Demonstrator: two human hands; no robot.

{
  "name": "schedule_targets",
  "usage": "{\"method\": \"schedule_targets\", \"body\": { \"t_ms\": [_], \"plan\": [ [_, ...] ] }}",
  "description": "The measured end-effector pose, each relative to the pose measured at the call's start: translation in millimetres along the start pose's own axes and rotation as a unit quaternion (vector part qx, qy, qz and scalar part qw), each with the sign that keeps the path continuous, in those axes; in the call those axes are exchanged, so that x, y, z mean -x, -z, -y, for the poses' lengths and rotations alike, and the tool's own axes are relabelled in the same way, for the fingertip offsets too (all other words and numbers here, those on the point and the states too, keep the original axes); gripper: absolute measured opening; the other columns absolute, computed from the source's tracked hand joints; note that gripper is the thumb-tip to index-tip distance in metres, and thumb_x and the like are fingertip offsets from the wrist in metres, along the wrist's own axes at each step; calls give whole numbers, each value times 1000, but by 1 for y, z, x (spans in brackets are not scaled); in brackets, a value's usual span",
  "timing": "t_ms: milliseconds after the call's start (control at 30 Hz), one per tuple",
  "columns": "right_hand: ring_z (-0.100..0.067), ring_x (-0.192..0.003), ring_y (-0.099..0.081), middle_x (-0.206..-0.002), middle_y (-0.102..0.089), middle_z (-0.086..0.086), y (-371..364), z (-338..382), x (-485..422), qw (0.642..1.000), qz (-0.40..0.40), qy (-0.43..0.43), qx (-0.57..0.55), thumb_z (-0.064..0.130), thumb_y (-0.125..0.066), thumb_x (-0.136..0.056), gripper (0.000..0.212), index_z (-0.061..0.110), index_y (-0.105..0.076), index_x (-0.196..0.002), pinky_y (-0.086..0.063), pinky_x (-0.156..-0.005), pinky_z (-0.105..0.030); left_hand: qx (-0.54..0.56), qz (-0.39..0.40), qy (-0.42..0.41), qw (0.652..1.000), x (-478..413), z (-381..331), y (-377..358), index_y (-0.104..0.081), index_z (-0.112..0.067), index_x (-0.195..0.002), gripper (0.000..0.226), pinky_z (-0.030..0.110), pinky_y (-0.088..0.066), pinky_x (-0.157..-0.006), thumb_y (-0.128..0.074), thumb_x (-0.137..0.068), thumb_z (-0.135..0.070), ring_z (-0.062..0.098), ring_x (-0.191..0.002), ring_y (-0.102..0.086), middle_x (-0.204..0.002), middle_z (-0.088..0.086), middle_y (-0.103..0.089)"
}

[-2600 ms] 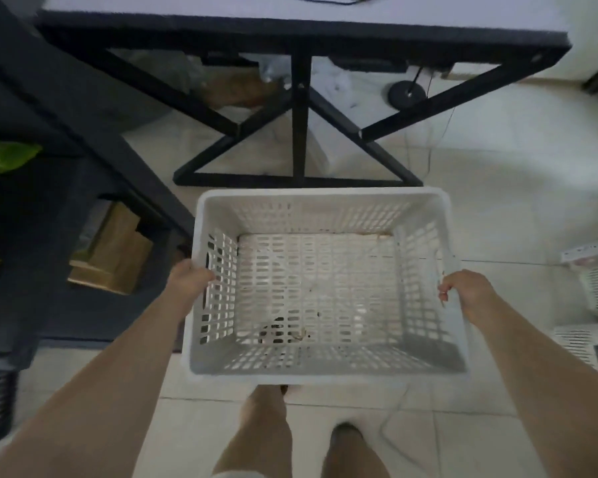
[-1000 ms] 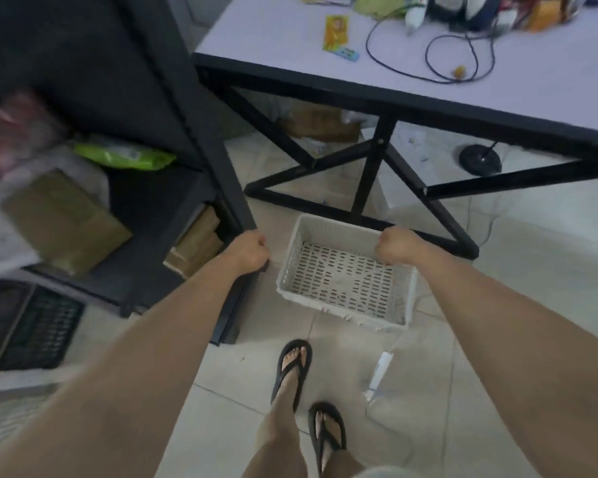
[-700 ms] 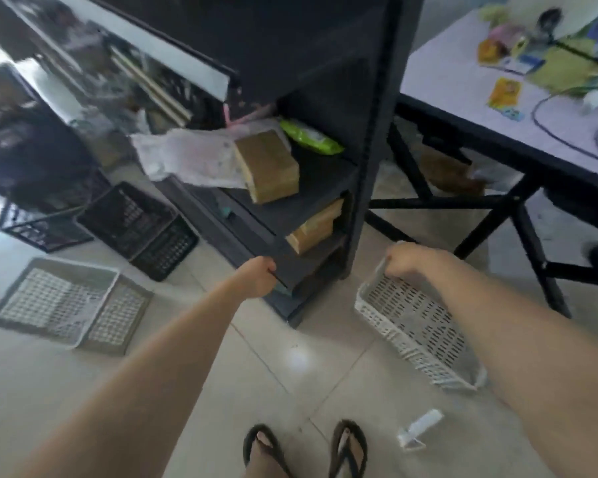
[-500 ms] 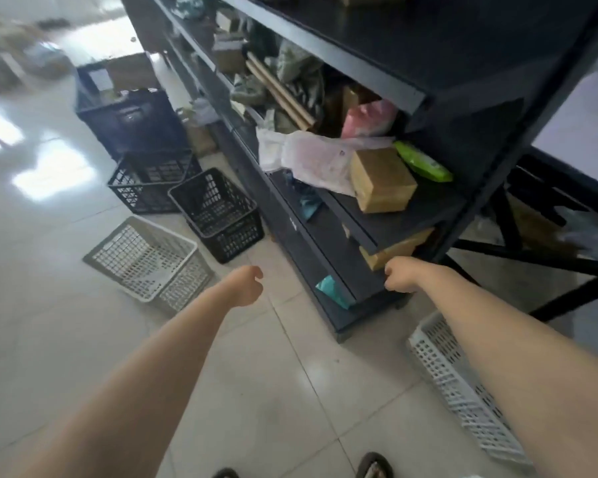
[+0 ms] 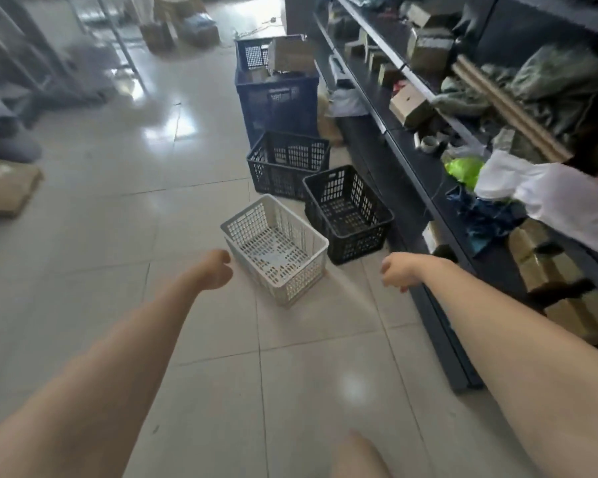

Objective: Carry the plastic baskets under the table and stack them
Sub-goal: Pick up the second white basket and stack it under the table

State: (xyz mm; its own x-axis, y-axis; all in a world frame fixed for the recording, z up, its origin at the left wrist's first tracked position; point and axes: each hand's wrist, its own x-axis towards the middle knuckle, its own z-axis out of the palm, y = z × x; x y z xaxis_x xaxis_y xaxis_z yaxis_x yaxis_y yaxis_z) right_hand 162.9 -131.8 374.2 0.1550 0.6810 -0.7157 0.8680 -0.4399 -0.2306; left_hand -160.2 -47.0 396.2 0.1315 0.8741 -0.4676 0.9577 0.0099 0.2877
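A white plastic basket [image 5: 277, 248] stands upright on the tiled floor just ahead of me. Two black baskets sit behind it: one [image 5: 347, 213] touches its right side, the other [image 5: 288, 163] is farther back. My left hand [image 5: 216, 269] hovers loosely curled, empty, a little left of the white basket's near corner. My right hand [image 5: 396, 270] hangs empty to the right of that basket, fingers loosely bent, close to the shelf's bottom edge. The basket set down by the table is out of view.
A dark shelving unit [image 5: 439, 201] full of boxes and bags runs along the right. A tall blue crate [image 5: 277, 98] holding cardboard boxes stands behind the black baskets. A flat cardboard box [image 5: 4, 186] lies at the far left. My knee [image 5: 356, 453] shows at the bottom.
I set the white basket down by the table legs and let go. I then turned left along the shelf; the other baskets came into view and both empty hands now reach toward them.
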Motion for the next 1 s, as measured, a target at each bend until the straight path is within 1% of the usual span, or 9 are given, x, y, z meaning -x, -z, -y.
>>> {"method": "schedule_targets", "body": {
  "t_ms": [100,233,333,400,633,733,833,900,1000],
  "plan": [
    [-32,-98,-68,-120,-59,-14,18,44,-47,1000,1,-5,16,17,-50,-89,36,3,-59,-121,-55,-89,-40,-10,-12,-7,1000,-55,17,33,-49,-1,-134,45,33,-35,-105,-44,-89,-3,32,-132,-43,-143,18,-46],
    [-27,-86,-67,-106,-64,-13,48,90,-122,1000,4,-23,16,16,-49,-87,29,6,-63,-109,-52,-73,-33,-51,1,-28,998,-148,25,68,-52,-3,-131,43,35,-39,-102,-44,-89,-6,33,-127,-48,-138,18,-51],
    [-26,-68,-56,-79,-59,-13,81,118,-181,999,-24,-41,2,12,-47,-80,12,8,-58,-77,-42,-57,-24,-76,18,-32,996,-220,29,101,-54,1,-128,40,34,-41,-99,-43,-90,-6,33,-124,-50,-135,19,-53],
    [-24,-64,-52,-68,-52,-8,103,141,-206,998,-28,-60,-19,12,-48,-79,11,11,-49,-69,-38,-52,-23,-94,36,-39,994,-263,33,127,-53,1,-129,41,34,-40,-100,-43,-90,-8,33,-125,-49,-136,19,-53],
    [-25,-73,-57,-80,-60,-10,147,205,-283,983,-40,-108,-145,14,-51,-84,19,6,-62,-97,-40,-54,-23,-162,74,-77,981,-418,42,199,-48,-3,-135,44,33,-38,-102,-44,-91,-10,32,-129,-46,-140,17,-49],
    [-27,-80,-60,-76,-61,-12,143,213,-319,971,-40,-152,-180,11,-49,-88,14,5,-61,-93,-37,-51,-20,-216,102,-111,965,-495,40,203,-47,-2,-135,44,32,-40,-100,-43,-91,-11,33,-128,-47,-138,17,-50],
    [-27,-85,-60,-113,-64,-21,115,210,-349,939,-60,-237,-241,9,-47,-90,33,0,-57,-120,-40,-61,-23,-247,124,-149,950,-572,31,198,-47,-2,-134,44,32,-39,-101,-43,-91,-11,32,-129,-46,-139,18,-49],
    [-24,-83,-54,-113,-63,-18,93,211,-369,918,-68,-286,-267,11,-48,-90,28,4,-59,-114,-40,-67,-24,-251,144,-162,943,-610,28,193,-46,-2,-135,44,32,-38,-102,-44,-92,-12,33,-130,-45,-140,18,-48],
    [-24,-78,-53,-87,-58,-13,55,229,-396,894,-23,-315,-317,12,-51,-88,7,8,-57,-90,-40,-60,-26,-266,174,-175,932,-650,33,178,-45,-2,-137,46,33,-37,-102,-45,-92,-14,34,-131,-44,-142,19,-46]
  ]
}}
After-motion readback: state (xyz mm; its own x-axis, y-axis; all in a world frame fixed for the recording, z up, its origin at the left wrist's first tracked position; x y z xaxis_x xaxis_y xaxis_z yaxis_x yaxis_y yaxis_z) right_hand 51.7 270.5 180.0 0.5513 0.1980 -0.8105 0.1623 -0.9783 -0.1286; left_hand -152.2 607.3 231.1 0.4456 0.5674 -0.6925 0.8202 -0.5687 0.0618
